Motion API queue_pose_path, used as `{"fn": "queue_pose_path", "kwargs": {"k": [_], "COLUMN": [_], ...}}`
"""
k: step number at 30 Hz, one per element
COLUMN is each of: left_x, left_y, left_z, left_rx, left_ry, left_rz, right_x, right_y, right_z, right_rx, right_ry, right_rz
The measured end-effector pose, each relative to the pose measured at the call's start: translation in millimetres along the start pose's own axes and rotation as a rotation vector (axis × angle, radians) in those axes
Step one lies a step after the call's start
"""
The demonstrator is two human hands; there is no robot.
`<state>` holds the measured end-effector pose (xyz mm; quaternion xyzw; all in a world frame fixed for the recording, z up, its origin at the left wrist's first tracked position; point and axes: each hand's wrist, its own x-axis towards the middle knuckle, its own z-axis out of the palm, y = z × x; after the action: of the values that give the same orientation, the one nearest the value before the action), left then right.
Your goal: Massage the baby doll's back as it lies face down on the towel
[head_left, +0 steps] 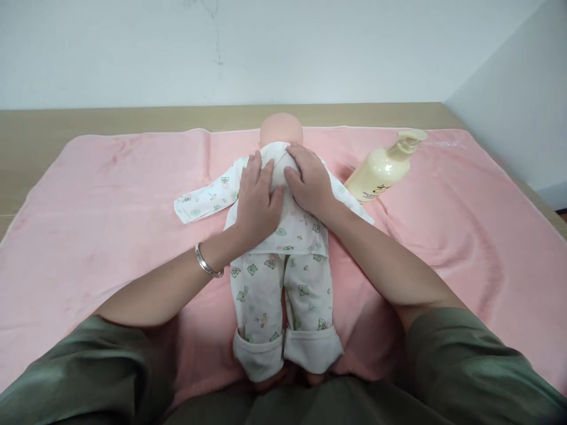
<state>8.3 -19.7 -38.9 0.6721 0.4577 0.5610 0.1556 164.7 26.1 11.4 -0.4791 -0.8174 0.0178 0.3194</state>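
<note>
A baby doll (282, 128) lies stretched out with its head away from me and its feet toward me. It wears a white printed top (283, 230) and matching trousers (261, 289) with turned-up cuffs. My left hand (259, 200) rests flat on the left side of the top, fingers extended. On the upper right of the top, near the collar, lies my right hand (312, 180), its fingers also stretched out. Neither hand grips anything. The doll's face is not visible, and its right-side sleeve is partly covered by my forearm.
A pink blanket (110, 236) with some wrinkles is spread beneath the doll over a wooden table (53, 124). Right of the doll, a cream pump bottle (381, 171) stands on the blanket, looking tilted in this view. A white wall (133, 53) rises behind the table.
</note>
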Motion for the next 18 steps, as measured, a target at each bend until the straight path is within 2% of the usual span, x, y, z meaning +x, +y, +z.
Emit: {"fn": "queue_pose_path", "kwargs": {"k": [2,7,10,13,18], "left_x": [-2.8,12.1,26.7,33.4,17.7], "left_y": [6.9,2.7,-8.1,-10.7,8.8], "left_z": [-0.5,-10.9,-17.0,-18.8,-12.8], "left_rx": [0.053,0.154,0.134,0.166,0.316], "left_ry": [-0.032,-0.114,-0.102,-0.089,-0.123], "left_rz": [0.027,-0.108,-0.032,-0.016,0.001], "right_x": [-1.3,-26.3,-42.9,-39.9,-10.0], "right_y": [-9.2,-53.0,-71.8,-71.9,-44.5], "right_z": [-3.7,-18.7,-24.8,-28.5,-23.7], "right_rx": [-0.072,-0.329,-0.433,-0.402,-0.234], "right_ry": [-0.042,-0.169,-0.227,-0.284,-0.286], "right_rz": [0.048,0.016,-0.043,-0.036,0.113]}}
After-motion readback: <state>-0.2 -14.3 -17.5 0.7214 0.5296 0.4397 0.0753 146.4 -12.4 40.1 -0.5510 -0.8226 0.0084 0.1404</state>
